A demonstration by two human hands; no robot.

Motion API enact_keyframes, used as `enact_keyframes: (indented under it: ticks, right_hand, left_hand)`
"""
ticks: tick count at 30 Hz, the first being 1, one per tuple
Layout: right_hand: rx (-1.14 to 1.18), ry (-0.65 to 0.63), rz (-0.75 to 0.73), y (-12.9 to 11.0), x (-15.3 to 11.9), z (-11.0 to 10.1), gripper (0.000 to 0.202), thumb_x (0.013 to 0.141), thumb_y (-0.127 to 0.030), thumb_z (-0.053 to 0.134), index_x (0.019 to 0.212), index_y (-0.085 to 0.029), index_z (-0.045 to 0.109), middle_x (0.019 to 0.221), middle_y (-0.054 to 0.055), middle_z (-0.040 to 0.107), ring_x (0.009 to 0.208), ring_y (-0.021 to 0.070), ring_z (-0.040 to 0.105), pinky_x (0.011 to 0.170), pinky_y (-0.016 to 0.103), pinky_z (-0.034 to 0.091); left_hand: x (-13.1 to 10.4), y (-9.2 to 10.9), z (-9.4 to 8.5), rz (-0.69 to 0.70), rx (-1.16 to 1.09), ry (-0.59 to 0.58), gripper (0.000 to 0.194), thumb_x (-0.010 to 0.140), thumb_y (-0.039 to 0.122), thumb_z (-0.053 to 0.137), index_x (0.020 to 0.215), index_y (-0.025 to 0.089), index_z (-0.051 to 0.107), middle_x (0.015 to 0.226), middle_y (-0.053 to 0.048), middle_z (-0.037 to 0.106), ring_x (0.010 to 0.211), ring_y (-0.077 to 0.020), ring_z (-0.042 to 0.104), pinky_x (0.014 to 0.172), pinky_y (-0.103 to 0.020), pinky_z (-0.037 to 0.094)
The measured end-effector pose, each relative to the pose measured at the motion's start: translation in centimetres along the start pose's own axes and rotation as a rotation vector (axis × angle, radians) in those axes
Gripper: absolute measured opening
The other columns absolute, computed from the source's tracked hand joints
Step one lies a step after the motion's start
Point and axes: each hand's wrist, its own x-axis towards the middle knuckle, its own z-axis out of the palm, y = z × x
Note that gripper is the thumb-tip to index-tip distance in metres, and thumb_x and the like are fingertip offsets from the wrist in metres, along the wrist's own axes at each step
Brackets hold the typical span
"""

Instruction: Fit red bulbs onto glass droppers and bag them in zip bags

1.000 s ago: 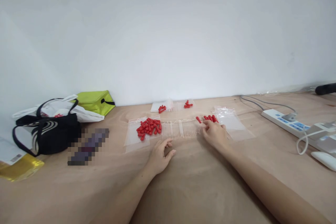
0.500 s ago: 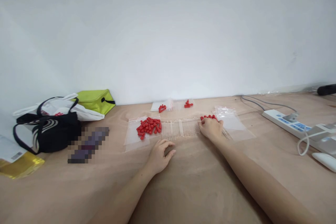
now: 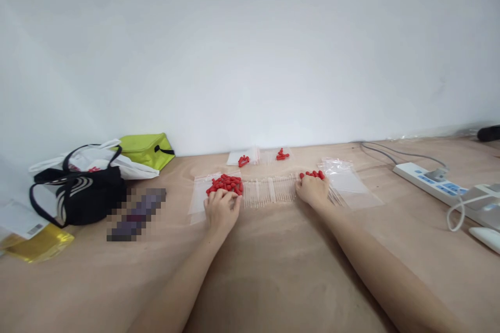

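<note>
My left hand (image 3: 222,212) reaches the near edge of a pile of small red bulb-shaped pieces (image 3: 224,182). Its fingers are bent and apart, touching the pile, and nothing shows held in them. The pile lies on a clear plastic bag (image 3: 196,201). My right hand (image 3: 312,190) has its fingers curled down at the right end of a row of thin pale sticks (image 3: 262,192). What its fingertips grip is hidden. Red pieces (image 3: 311,174) show just beyond its knuckles, and loose sticks (image 3: 336,196) fan out to its right.
Two small groups of red pieces (image 3: 243,160) lie on bags by the wall. Another clear bag (image 3: 351,187) is at right, before a white power strip (image 3: 425,179) with cables. A black bag (image 3: 94,197), a green bag (image 3: 146,150) and a blurred-out dark object (image 3: 138,213) are at left.
My left hand has moved left and forward from the bare table to the red pile. My right hand stays at the end of the stick row. The view has shifted slightly.
</note>
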Motion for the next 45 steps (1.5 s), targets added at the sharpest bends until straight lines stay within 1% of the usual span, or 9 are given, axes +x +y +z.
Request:
enact_keyframes:
  ticks: [4,8,12,27,34,36,39,41,45]
  right_hand:
    - [0.054,0.267,-0.173,0.5,-3.4,-0.8,0.027,0.08,-0.029,0.038,0.071,-0.015,0.059,0.073,0.009,0.063,0.078,0.0212,0.053,0.076,0.035,0.023]
    - [0.116,0.439,-0.387,1.6,-7.0,-1.2,0.029,0.083,-0.031,0.038,0.064,-0.017,0.053,0.063,0.003,0.059,0.065,0.0163,0.05,0.065,0.03,0.021]
    - [0.151,0.46,-0.44,1.9,-8.5,-1.3,0.029,0.084,-0.031,0.039,0.063,-0.017,0.053,0.056,0.001,0.055,0.06,0.0149,0.048,0.062,0.029,0.02]
    - [0.194,0.443,-0.477,1.1,-8.6,-1.1,0.026,0.084,-0.029,0.04,0.065,-0.017,0.054,0.058,0.002,0.058,0.061,0.0152,0.048,0.061,0.03,0.018]
    - [0.257,0.411,-0.502,1.4,-8.5,-1.0,0.023,0.086,-0.027,0.037,0.069,-0.017,0.05,0.063,0.001,0.059,0.061,0.0146,0.05,0.065,0.03,0.021]
    - [0.291,0.378,-0.513,1.6,-8.5,-0.8,0.023,0.088,-0.026,0.034,0.071,-0.017,0.048,0.062,0.0,0.059,0.057,0.0133,0.05,0.066,0.03,0.022]
    - [0.348,0.294,-0.561,1.8,-8.5,-0.6,0.022,0.089,-0.026,0.032,0.073,-0.017,0.045,0.063,-0.001,0.058,0.053,0.012,0.049,0.067,0.03,0.024]
    - [0.383,0.237,-0.6,1.9,-8.6,-0.7,0.022,0.089,-0.026,0.033,0.073,-0.017,0.045,0.065,0.0,0.058,0.056,0.0123,0.05,0.067,0.029,0.025]
    - [0.435,0.155,-0.653,1.8,-8.7,-0.9,0.019,0.088,-0.025,0.036,0.075,-0.017,0.048,0.068,0.0,0.06,0.062,0.0129,0.053,0.068,0.029,0.026]
  left_hand:
    - [1.5,-0.4,0.7,-0.092,0.149,-0.006,0.025,0.073,0.044,0.057,0.067,0.021,0.063,0.076,-0.006,0.058,0.083,-0.0262,0.049,0.071,-0.037,0.031]
    - [1.8,-0.4,1.6,-0.037,0.213,-0.043,0.027,0.071,0.046,0.058,0.069,0.02,0.063,0.078,-0.006,0.058,0.083,-0.0251,0.048,0.073,-0.036,0.029]
    - [1.7,-0.6,2.0,-0.014,0.226,-0.034,0.022,0.075,0.039,0.055,0.068,0.02,0.064,0.078,-0.006,0.058,0.082,-0.0251,0.048,0.073,-0.036,0.029]
    - [1.8,-0.6,2.6,0.051,0.226,0.093,0.021,0.073,0.032,0.055,0.061,0.018,0.064,0.069,-0.007,0.059,0.076,-0.0252,0.05,0.069,-0.036,0.029]
    - [-0.8,0.1,-0.1,0.159,-0.032,0.269,0.021,0.076,0.031,0.055,0.061,0.018,0.063,0.063,-0.004,0.058,0.069,-0.0214,0.052,0.067,-0.034,0.033]
    - [-2.3,0.6,-1.0,0.262,-0.199,0.226,0.021,0.077,0.03,0.055,0.061,0.018,0.061,0.061,-0.003,0.055,0.065,-0.0181,0.051,0.066,-0.031,0.037]
    - [-4.0,1.3,-1.8,0.427,-0.376,-0.001,0.014,0.077,0.027,0.055,0.067,0.018,0.061,0.063,-0.002,0.054,0.064,-0.0154,0.051,0.063,-0.028,0.041]
    - [-4.4,1.7,-2.0,0.431,-0.405,-0.103,0.012,0.076,0.026,0.054,0.069,0.018,0.06,0.066,-0.002,0.054,0.065,-0.0159,0.052,0.062,-0.029,0.042]
    - [-4.0,2.4,-1.9,0.322,-0.45,-0.188,0.016,0.071,0.029,0.06,0.082,0.017,0.057,0.079,-0.004,0.054,0.073,-0.0179,0.054,0.067,-0.032,0.045]
